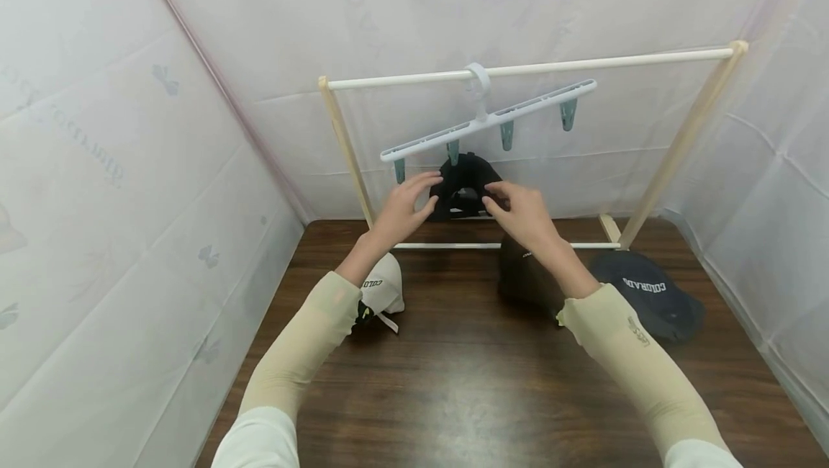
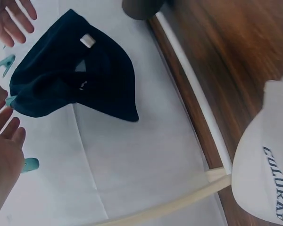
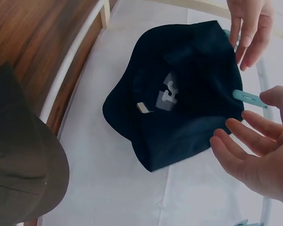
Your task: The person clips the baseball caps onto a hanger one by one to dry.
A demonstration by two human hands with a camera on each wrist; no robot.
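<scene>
A dark cap [image 1: 476,165] hangs below a white clip hanger [image 1: 427,142]. In the left wrist view, a teal clip [image 2: 10,100] meets the cap's edge. Another teal clip [image 3: 247,98] overlaps that edge in the right wrist view; whether both grip it, I cannot tell. My left hand [image 1: 404,209] is at the cap's left side, fingers loosely bent and holding nothing visible. On the other side is my right hand [image 1: 523,214], fingers spread. Its thumb [image 3: 278,96] lies close to the clip; contact is unclear. The cap's inside, with a small white tag [image 3: 142,108], faces the right wrist camera.
The hanger hooks over a white rail [image 1: 615,61] on a wooden-sided rack [image 1: 686,137]. On the brown table [image 1: 453,381] lie a white cap [image 1: 387,281] at left, a dark brown cap [image 1: 521,281] under my right forearm, and a navy cap [image 1: 641,295] at right. White sheeting surrounds the table.
</scene>
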